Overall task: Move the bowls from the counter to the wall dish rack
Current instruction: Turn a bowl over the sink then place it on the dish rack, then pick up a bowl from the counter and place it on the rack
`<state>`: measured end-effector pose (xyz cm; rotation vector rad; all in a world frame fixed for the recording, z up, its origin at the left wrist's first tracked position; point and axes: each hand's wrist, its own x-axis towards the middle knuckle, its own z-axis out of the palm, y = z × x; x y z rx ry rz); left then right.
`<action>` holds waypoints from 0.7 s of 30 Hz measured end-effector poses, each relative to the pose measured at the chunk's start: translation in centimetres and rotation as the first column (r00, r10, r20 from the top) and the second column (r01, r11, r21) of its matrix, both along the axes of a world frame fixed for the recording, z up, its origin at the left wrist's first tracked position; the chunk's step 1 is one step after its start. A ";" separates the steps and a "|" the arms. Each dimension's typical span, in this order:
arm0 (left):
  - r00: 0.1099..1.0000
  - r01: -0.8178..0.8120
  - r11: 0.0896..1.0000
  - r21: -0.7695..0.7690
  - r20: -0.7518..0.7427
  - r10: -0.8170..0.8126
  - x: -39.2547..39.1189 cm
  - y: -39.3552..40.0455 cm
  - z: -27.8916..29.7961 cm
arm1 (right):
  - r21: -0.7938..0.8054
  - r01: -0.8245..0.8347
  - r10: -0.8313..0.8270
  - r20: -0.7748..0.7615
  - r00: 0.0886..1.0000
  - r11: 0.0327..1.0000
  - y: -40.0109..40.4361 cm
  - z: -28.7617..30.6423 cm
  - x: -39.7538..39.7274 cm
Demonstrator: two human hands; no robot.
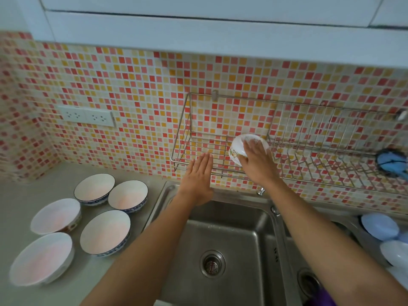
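Several white bowls stand upright on the grey counter (pixel 26 195) at the left, among them a blue-rimmed bowl (pixel 94 188) at the back and a plain white bowl (pixel 42 258) nearest me. A wire wall dish rack (pixel 198 164) hangs on the tiled wall above the sink. My right hand (pixel 257 160) grips a small white bowl with a printed pattern (pixel 237 149), tilted on its side inside the rack's left section. My left hand (pixel 198 175) is flat with fingers together, holding nothing, at the rack's front edge.
A steel sink (pixel 231 235) lies below the rack, its tap base at the back rim. A blue brush (pixel 391 162) sits at the rack's right end. Pale blue and white plastic items (pixel 379 226) rest at the right. A double socket (pixel 88 117) is on the wall.
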<state>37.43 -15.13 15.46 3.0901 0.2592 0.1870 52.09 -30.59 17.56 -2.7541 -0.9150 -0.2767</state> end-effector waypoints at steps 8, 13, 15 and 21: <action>0.995 -0.016 0.993 -0.121 0.092 0.027 -4.2 0.9 -0.9 | 0.137 -0.015 0.003 0.092 0.996 0.990 1.1 -1.1 -3.2; 0.966 -0.194 0.945 -0.263 0.118 0.231 -11.7 4.7 -4.4 | 0.459 -0.170 0.197 -0.010 0.980 0.872 4.9 -1.0 -8.6; 0.939 -0.297 0.906 -0.302 0.080 0.334 -14.7 7.0 -5.5 | 0.459 -0.257 0.284 0.010 0.959 0.851 7.5 -1.6 -11.1; 0.832 -0.521 0.819 -0.241 0.072 0.550 -23.4 15.0 -8.9 | 0.492 -0.426 0.496 -0.015 0.868 0.759 16.2 -5.4 -20.0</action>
